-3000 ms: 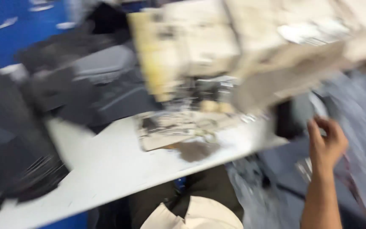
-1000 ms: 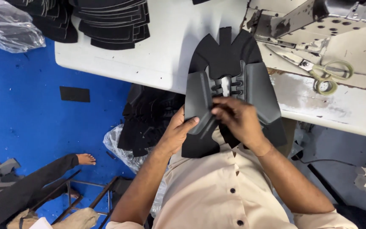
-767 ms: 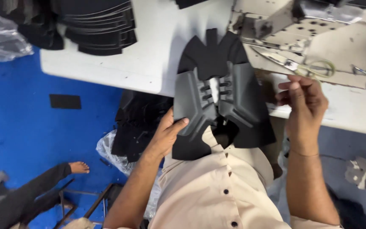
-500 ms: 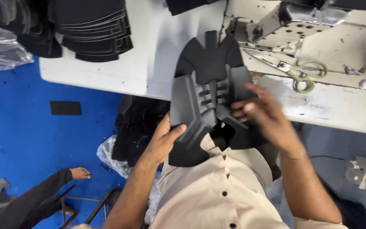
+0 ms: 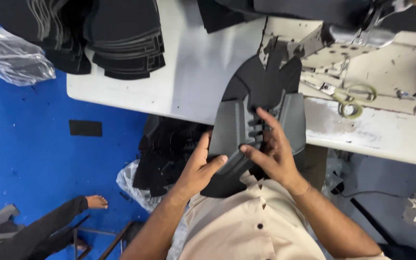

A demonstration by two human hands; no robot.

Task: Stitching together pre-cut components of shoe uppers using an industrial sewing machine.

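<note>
A black shoe upper piece [image 5: 258, 103] with grey side panels lies over the near edge of the white table [image 5: 193, 72], partly hanging toward my lap. My left hand [image 5: 201, 166] grips its lower left panel, thumb on top. My right hand [image 5: 270, 149] pinches the piece at the middle, by the lacing slots, with fingers spread over it. The bottom of the piece is hidden behind my hands and shirt.
Stacks of black cut pieces [image 5: 121, 38] sit at the table's far left. A sewing machine [image 5: 362, 43] stands at right with scissors [image 5: 352, 98] beside it. More black pieces [image 5: 167, 149] are piled under the table. Another person's leg and bare foot [image 5: 92, 202] rest on the blue floor, near a plastic bag [image 5: 15, 58].
The view swung from a blurred look aside down to the table. My right hand left the piece, reached right, then returned to its middle. The piece shifted slightly right.
</note>
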